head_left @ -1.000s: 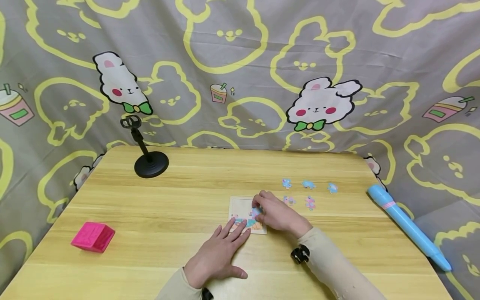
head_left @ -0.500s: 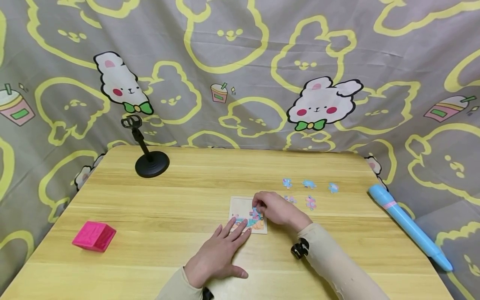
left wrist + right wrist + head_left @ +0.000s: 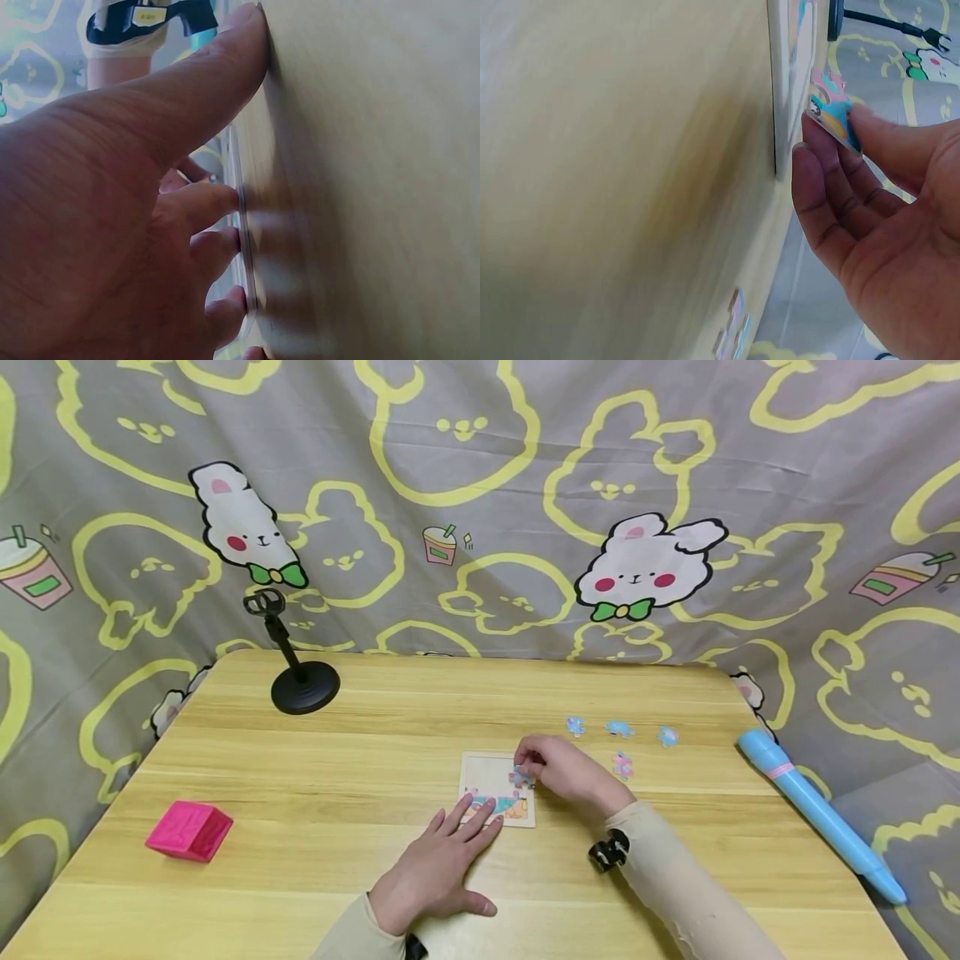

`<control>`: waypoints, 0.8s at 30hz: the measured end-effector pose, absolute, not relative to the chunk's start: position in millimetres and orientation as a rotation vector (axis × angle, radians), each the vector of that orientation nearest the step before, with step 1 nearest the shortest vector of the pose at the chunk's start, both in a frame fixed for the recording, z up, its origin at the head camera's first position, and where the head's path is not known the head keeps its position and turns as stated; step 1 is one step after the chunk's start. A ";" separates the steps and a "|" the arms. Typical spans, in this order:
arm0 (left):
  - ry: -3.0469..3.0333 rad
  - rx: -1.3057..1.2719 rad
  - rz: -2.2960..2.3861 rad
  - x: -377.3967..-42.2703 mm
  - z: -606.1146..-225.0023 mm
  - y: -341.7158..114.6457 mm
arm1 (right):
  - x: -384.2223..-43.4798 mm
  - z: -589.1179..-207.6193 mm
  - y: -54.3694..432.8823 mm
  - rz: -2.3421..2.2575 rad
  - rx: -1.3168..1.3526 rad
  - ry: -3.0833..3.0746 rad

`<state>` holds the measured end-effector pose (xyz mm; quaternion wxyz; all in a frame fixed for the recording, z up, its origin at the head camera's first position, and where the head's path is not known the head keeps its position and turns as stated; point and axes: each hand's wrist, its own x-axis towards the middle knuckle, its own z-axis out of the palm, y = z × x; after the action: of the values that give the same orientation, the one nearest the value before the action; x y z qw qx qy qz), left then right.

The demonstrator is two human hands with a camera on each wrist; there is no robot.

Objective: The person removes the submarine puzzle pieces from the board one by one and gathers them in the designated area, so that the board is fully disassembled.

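My left hand (image 3: 438, 872) lies flat with fingers spread, its fingertips on the lower part of a small wooden puzzle tray (image 3: 464, 777). A row of fitted pieces in teal, orange and pink (image 3: 516, 808) shows along the tray's bottom; the fingers cover part of it. My right hand (image 3: 566, 772) pinches a jigsaw piece (image 3: 832, 109) between thumb and fingers over the tray's right side. Pink, teal and orange show on that piece, which is tilted and raised off the tray in the right wrist view. The upper part of the tray shows bare wood.
Loose jigsaw pieces lie right of the tray, among them a pink one (image 3: 622, 766) and a blue one (image 3: 619, 728). A pink cube (image 3: 189, 832) sits at left, a black stand (image 3: 304, 687) at back left. A big blue pen-shaped object (image 3: 821, 817) lies along the right edge.
My right hand has moved slightly right and drawn the jigsaw piece up from beside the fitted row, turning it. The left hand has stayed put. One loose piece is now hidden behind the right hand.
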<state>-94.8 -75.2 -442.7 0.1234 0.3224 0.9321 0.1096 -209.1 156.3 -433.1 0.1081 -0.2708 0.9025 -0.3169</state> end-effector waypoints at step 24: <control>2.720 0.944 0.351 -94.6 -441.1 -75.5 | -206.4 -414.6 266.7 -1.004 -0.555 2.698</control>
<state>-94.6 -75.5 -441.1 0.1203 0.3233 0.9309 0.1203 -206.4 266.7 -414.6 0.1048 -0.1881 0.9152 -0.3406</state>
